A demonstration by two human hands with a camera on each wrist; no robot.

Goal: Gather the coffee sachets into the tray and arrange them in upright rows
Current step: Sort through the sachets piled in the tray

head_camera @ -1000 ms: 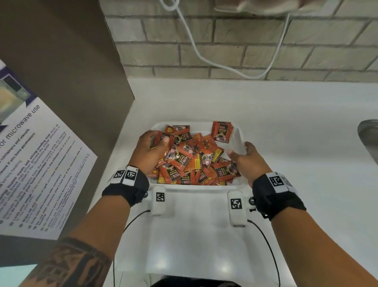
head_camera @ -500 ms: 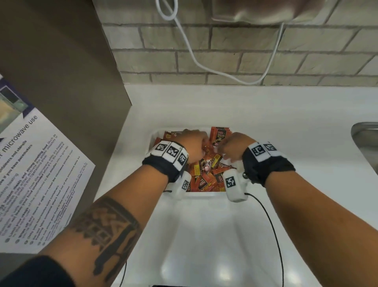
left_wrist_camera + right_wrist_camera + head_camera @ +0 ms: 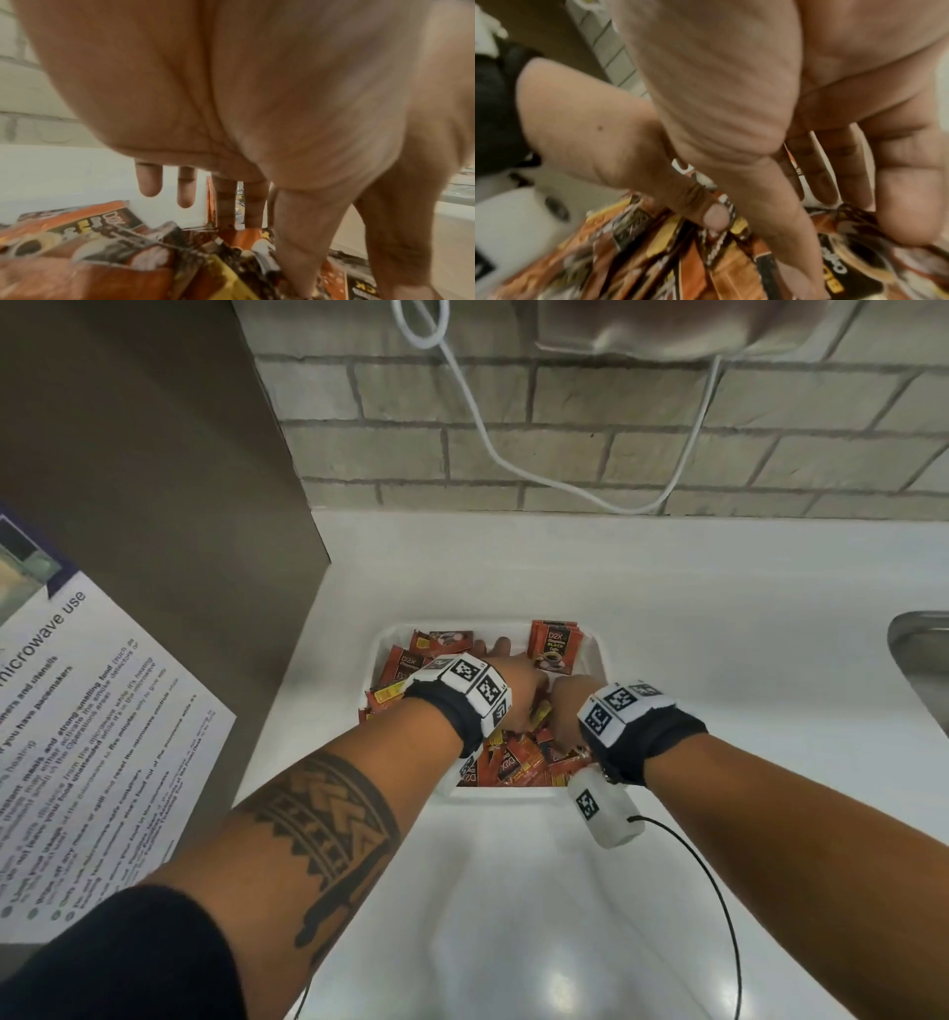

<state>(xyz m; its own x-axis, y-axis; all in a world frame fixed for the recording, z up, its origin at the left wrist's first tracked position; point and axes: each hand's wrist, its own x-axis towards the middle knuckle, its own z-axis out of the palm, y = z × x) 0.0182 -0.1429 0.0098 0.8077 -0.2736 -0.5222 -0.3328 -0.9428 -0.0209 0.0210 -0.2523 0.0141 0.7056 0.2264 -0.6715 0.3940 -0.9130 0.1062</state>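
A white tray (image 3: 513,794) on the counter holds a loose heap of orange coffee sachets (image 3: 518,762). A few sachets (image 3: 557,644) stand upright in its far right corner. My left hand (image 3: 513,680) reaches over the heap toward the far wall, with straight fingers (image 3: 150,182) pointing down and the thumb dug into the sachets (image 3: 77,233). My right hand (image 3: 565,706) is right beside it, thumb and straight fingers pushed into the sachets (image 3: 680,274). The left hand (image 3: 590,142) touches the pile next to the right hand (image 3: 731,121). Whether either hand pinches a sachet is hidden.
The white counter (image 3: 719,660) runs to a brick wall (image 3: 565,428) with a hanging white cable (image 3: 513,454). A steel sink edge (image 3: 919,649) lies at the right. A brown panel (image 3: 154,505) with a microwave notice (image 3: 77,737) closes the left side.
Both hands have left the tray's near left and right sides and come forward and together over the middle of the heap, fingers now down among the sachets.
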